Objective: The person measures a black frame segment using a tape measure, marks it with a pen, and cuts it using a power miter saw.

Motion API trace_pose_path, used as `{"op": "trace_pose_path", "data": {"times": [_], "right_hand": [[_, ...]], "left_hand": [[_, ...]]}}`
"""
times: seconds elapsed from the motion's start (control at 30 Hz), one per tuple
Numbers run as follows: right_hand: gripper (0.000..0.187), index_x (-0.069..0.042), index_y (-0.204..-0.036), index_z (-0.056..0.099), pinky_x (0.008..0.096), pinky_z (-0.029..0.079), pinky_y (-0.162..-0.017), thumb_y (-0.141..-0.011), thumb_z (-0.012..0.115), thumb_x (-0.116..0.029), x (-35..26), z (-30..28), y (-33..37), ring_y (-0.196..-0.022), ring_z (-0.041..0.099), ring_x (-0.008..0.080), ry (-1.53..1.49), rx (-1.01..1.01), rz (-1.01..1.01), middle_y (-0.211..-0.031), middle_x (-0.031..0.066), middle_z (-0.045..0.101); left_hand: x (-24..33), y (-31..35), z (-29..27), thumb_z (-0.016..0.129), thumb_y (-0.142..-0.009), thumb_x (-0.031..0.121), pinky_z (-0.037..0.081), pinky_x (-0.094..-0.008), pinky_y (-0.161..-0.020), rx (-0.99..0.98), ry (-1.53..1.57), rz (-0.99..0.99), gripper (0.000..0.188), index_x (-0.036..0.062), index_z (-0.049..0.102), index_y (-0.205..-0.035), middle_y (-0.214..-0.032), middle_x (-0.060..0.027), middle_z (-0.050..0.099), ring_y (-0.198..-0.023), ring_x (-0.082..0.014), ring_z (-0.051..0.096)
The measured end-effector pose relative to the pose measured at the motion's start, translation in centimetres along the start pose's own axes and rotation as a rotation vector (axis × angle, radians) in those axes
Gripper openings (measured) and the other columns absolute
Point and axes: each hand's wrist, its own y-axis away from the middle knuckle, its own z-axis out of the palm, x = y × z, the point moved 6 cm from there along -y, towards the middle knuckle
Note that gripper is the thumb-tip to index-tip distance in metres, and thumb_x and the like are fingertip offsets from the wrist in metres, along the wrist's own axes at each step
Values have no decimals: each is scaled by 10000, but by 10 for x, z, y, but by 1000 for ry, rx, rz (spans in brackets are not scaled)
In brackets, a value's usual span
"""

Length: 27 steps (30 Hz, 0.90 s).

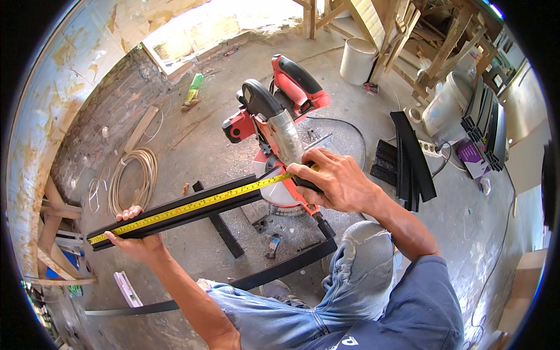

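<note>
A long black grooved strip slants from the left toward a red and black mitre saw. My left hand grips the strip near its left end, fingertips over the far edge and thumb at the near one, beside the end of the yellow tape. My right hand is closed round the tape measure's case, mostly hidden by the fingers, in front of the saw. Its yellow blade is drawn out along the strip between both hands. The strip's right end lies at the saw's base.
Loose black strips lie on the floor at right, beside a power strip. Another long black strip crosses before my knees. A coiled hose lies left. White buckets and timber stand behind. A cable curves behind the saw.
</note>
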Motion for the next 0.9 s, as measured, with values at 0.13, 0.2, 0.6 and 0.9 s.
{"op": "trace_pose_path", "data": {"times": [0.13, 0.2, 0.6, 0.9], "right_hand": [[374, -98, -1215, 612, 428, 562, -605, -893, 664, -281, 1, 1, 0, -934, 657, 317, 1, -12, 2, -987, 121, 588], [371, -96, -1209, 613, 430, 563, -608, -892, 666, -281, 2, 2, 2, -932, 658, 319, -1, -20, 10, -990, 122, 590], [364, -85, -1193, 606, 431, 570, -625, -890, 670, -275, 2, 3, 1, -915, 662, 321, -8, -17, -3, -983, 129, 600], [368, -87, -1206, 599, 425, 578, -640, -895, 668, -271, 3, 6, 2, -939, 664, 316, -18, -50, 15, -999, 126, 600]], "left_hand": [[-1, -1, -1, 464, -1010, 559, 460, -372, -779, 1, -16, 7, 569, 8, 530, -885, -826, -103, 479, -824, -245, 473], [-3, -1, -2, 460, -1012, 556, 460, -370, -780, 17, -15, 11, 568, 7, 531, -885, -823, -103, 478, -824, -246, 473], [-3, 2, 2, 461, -1017, 551, 470, -370, -809, -16, -27, -4, 550, 19, 523, -894, -834, -98, 474, -836, -238, 482], [-6, 4, 5, 436, -1028, 549, 469, -375, -813, -27, -22, -3, 557, 14, 525, -900, -843, -101, 471, -835, -237, 481]]}}
